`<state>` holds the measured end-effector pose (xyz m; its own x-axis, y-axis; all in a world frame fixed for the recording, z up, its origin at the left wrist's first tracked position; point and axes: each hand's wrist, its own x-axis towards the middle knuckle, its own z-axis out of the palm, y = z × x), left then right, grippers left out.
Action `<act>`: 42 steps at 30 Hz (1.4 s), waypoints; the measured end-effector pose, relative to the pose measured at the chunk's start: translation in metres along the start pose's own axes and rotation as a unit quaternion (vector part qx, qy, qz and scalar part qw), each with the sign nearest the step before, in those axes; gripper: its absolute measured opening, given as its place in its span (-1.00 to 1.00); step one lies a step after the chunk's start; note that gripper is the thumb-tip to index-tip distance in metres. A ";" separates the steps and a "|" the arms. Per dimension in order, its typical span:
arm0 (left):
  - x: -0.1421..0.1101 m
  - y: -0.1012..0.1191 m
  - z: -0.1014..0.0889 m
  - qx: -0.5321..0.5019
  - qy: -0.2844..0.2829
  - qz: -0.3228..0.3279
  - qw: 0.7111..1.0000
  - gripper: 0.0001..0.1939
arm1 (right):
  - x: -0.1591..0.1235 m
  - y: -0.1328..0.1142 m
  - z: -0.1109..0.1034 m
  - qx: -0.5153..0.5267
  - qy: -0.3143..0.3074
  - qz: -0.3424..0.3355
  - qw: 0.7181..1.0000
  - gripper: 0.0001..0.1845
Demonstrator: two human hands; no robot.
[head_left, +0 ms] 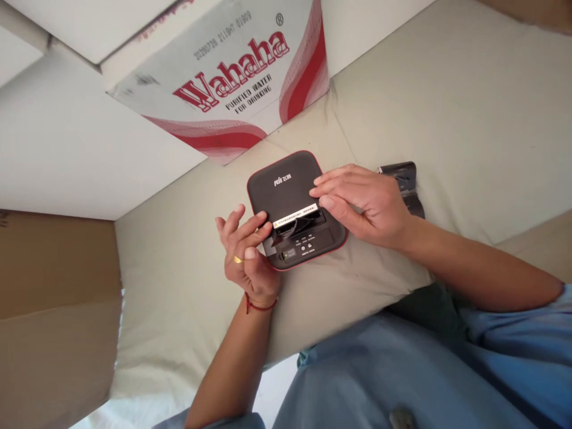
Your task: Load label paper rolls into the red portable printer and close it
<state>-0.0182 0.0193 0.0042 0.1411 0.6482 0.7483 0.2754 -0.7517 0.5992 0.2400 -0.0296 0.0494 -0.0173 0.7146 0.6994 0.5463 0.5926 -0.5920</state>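
A flat black receipt printer (283,193) with rounded corners and a red rim lies on the pale cloth. White lettering marks its upper half. A white label strip (295,216) runs along a slot across it, and a dark glossy piece (288,231) sticks up there. My left hand (245,253), wearing a ring and a red cord, is at the printer's left side with spread fingers, two fingertips at the strip's left end. My right hand (364,202) rests its outstretched fingertips on the right side, with the thumb near the strip's other end.
Beyond the printer stands a Wahaha water carton (232,83). A brown cardboard box (58,310) is on the left. Dark glossy objects (404,179) lie behind my right hand, partly hidden. Pale cloth (469,119) covers the surface and extends to the right.
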 end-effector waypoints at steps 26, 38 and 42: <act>0.005 -0.009 0.001 -0.178 -0.185 -0.211 0.943 -0.09 | -0.012 -0.018 0.006 0.036 -0.034 -0.147 0.988 -0.65; -0.008 -0.028 0.011 -0.181 -0.180 -0.195 0.947 0.00 | 0.023 -0.026 -0.013 0.037 -0.119 -0.021 0.992 -0.53; -0.009 -0.030 0.013 -0.203 -0.155 -0.207 0.944 -0.02 | 0.052 -0.004 -0.004 -0.092 -0.182 0.076 0.976 -0.64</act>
<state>-0.0159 0.0374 -0.0243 0.3906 0.8540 0.3438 -0.0097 -0.3696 0.9291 0.2408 0.0035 0.0892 -0.2032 0.8936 0.4003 0.7060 0.4170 -0.5725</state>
